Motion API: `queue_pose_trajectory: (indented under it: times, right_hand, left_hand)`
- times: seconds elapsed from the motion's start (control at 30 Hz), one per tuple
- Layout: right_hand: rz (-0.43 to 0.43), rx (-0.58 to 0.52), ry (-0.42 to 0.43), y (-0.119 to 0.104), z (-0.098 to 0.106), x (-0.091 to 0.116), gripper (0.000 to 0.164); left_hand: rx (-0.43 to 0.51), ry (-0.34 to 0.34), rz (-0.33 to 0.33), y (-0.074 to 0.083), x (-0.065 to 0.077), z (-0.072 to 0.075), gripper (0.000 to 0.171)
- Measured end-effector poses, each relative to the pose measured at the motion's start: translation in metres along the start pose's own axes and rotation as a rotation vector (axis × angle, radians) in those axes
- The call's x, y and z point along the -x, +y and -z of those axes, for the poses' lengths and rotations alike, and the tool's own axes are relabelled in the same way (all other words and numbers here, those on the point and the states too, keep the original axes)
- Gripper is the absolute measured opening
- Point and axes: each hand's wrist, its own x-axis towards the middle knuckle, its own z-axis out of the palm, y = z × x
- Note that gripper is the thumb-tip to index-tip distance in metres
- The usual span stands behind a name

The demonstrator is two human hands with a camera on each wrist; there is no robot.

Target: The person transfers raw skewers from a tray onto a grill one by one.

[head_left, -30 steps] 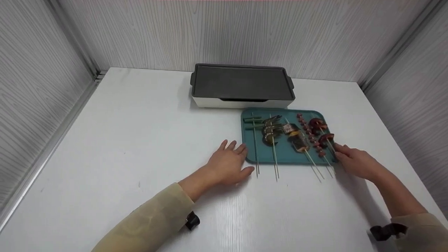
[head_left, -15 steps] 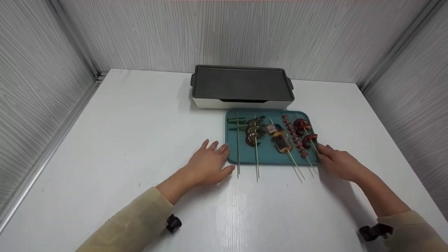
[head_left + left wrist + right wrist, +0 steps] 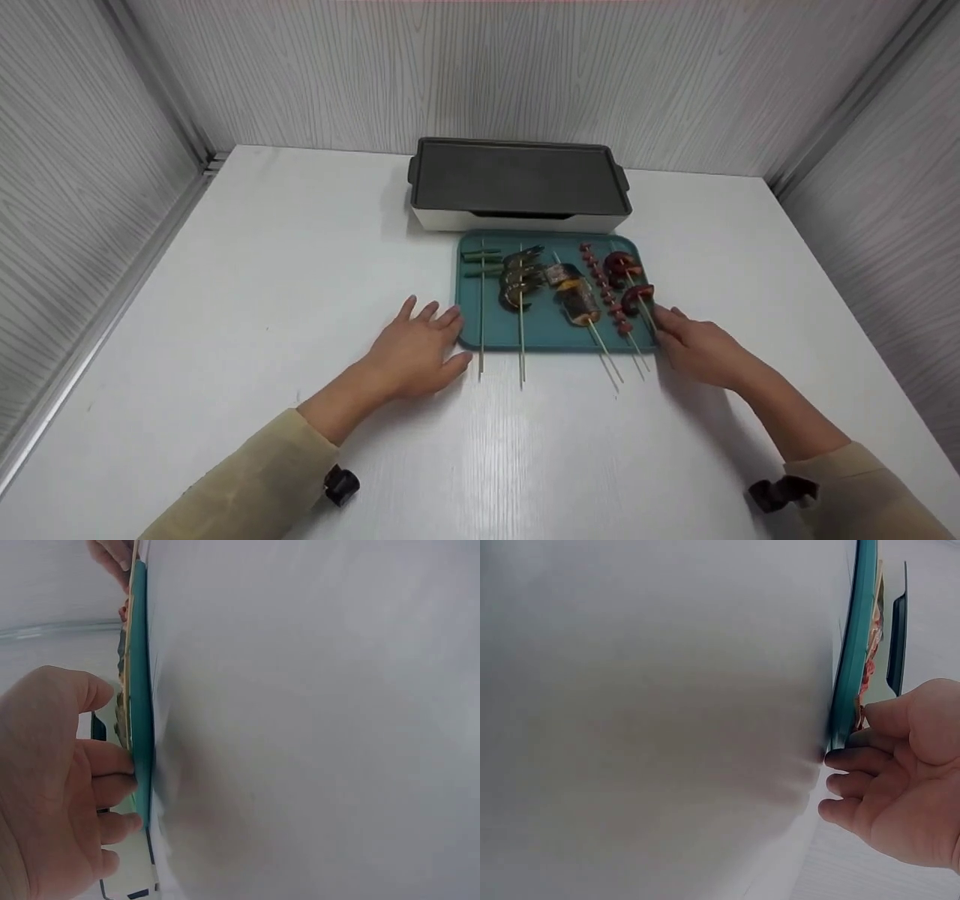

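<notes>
A teal tray (image 3: 555, 341) lies flat on the table, holding several skewers. From left to right are a green vegetable skewer (image 3: 481, 270), a shrimp skewer (image 3: 519, 281), a fish-like chunk skewer (image 3: 577, 300), a skewer of small red pieces (image 3: 604, 289) and a skewer with dark red curled pieces (image 3: 636, 298). Fingers spread, my left hand (image 3: 416, 352) touches the tray's left edge; the left wrist view shows its fingertips (image 3: 127, 823) against the side. My right hand (image 3: 701, 349) pinches the right edge near the front corner, thumb above the rim in the right wrist view.
Just behind the tray stands a white-bodied electric griddle (image 3: 521, 180) with a dark flat plate. The white table (image 3: 225, 315) is enclosed by grey wood-grain panels (image 3: 525, 67) at the back and both sides. Skewer sticks overhang the tray's front edge.
The tray with its skewers has slid left across the table, from the right of the griddle to in front of it. Both hands have moved left along with it. The griddle has stayed put.
</notes>
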Motion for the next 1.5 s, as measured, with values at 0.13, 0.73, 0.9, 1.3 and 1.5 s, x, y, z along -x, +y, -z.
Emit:
queue_pose_trajectory:
  times: [0.13, 0.73, 0.9, 1.3, 1.5]
  right_hand:
    - [0.008, -0.011, 0.0, -0.004, -0.002, -0.001, 0.059]
    - [0.141, 0.009, -0.002, -0.002, -0.007, -0.008, 0.053]
    - [0.173, 0.006, -0.011, 0.003, -0.005, -0.006, 0.054]
    - [0.195, -0.013, -0.024, 0.017, 0.002, -0.002, 0.054]
    - [0.143, -0.063, -0.061, 0.027, 0.006, -0.002, 0.054]
  left_hand:
    - [0.001, 0.007, 0.011, -0.004, 0.004, 0.0, 0.068]
    - [0.014, 0.046, 0.05, -0.01, 0.014, -0.004, 0.066]
    - [0.09, 0.101, 0.061, -0.007, 0.012, -0.006, 0.064]
    - [0.829, 0.303, 0.349, 0.02, 0.02, 0.009, 0.047]
    - [1.194, 0.179, 0.537, 0.033, 0.016, 0.013, 0.044]
